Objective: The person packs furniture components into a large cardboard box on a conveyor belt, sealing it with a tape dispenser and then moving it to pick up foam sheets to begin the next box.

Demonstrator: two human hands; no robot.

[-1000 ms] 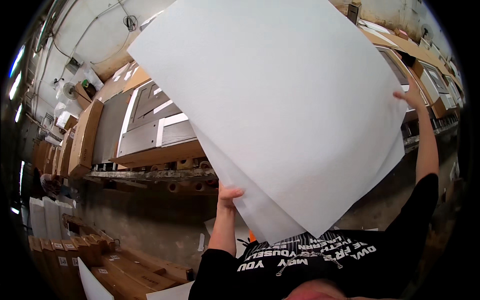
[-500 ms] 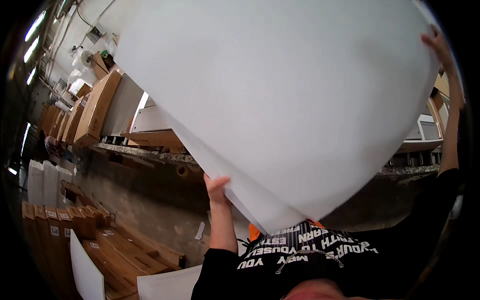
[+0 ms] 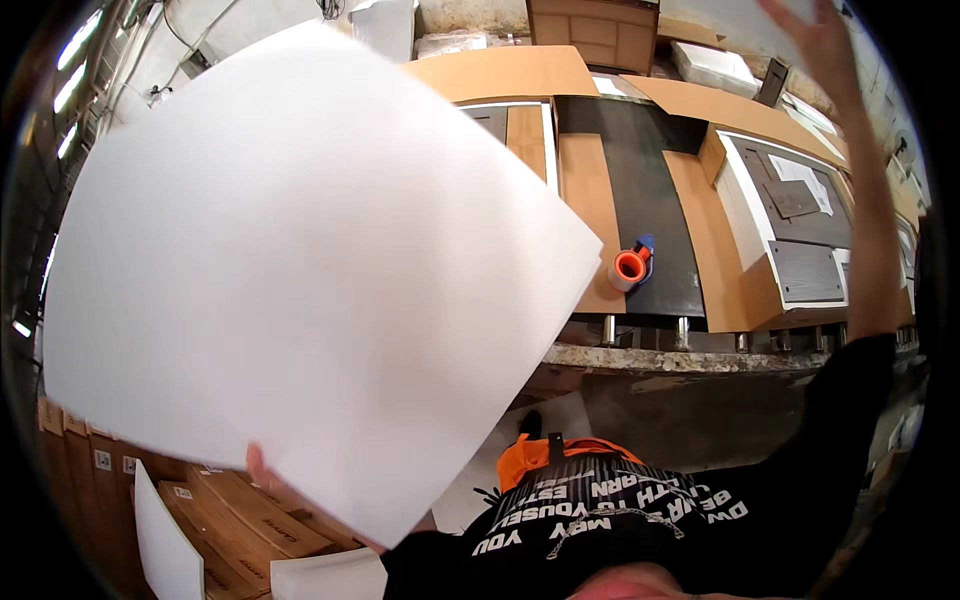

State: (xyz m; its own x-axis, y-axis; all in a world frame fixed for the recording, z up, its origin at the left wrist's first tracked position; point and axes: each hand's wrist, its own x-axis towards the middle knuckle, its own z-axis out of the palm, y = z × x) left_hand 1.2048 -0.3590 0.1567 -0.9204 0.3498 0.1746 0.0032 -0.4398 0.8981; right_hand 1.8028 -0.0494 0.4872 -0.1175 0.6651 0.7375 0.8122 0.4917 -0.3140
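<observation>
A large white sheet (image 3: 330, 270), probably foam, fills the left half of the view, tilted, with a corner toward the middle. My left hand (image 3: 264, 470) grips its lower edge; the thumb shows on the face and the other fingers are hidden behind. Raised at the top right, my right hand (image 3: 822, 45) is apart from the sheet, thumb and fingers spread, partly blurred and cut off by the picture's rim. Below that arm lies a white-framed cabinet with grey panels (image 3: 805, 255) in an opened carton. An orange and blue tape dispenser (image 3: 630, 268) lies on the conveyor, just right of the sheet's corner.
The roller conveyor (image 3: 655, 200) runs across ahead, with cardboard flaps (image 3: 710, 240) and another boxed cabinet (image 3: 525, 140) partly behind the sheet. Flat brown cartons (image 3: 255, 515) and white panels (image 3: 168, 530) stand at the lower left. Wrapped packages (image 3: 715, 68) sit along the back.
The white sheet has swung to the left with my left hand, uncovering the conveyor, cabinets and tape dispenser. My right hand has let go of the sheet's right edge and risen.
</observation>
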